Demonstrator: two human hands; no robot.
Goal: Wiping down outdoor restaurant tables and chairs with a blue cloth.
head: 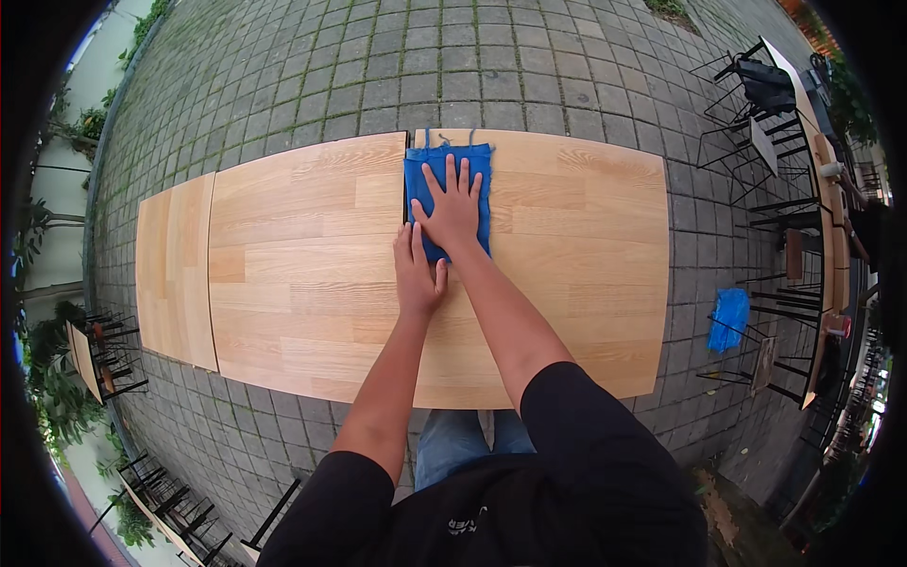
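Note:
A folded blue cloth [483,220] lies flat across the seam between two wooden tabletops, near their far edge. Loose blue threads trail from its frayed far end onto the wood. My right hand [455,211] rests palm down on the cloth with its fingers spread and covers much of its middle. Along the near left part of the cloth lies my left hand [418,276], its fingertips on the left edge and its thumb apart at the near edge. Neither hand grasps the cloth.
The tabletop [319,283] continues left to another table [173,276]. Grey paving [496,71] surrounds them. To the right, a blue plastic bag [728,319] lies beside black-legged chairs and a long table [815,177] holding a dark bag [765,85]. A person's arm shows there.

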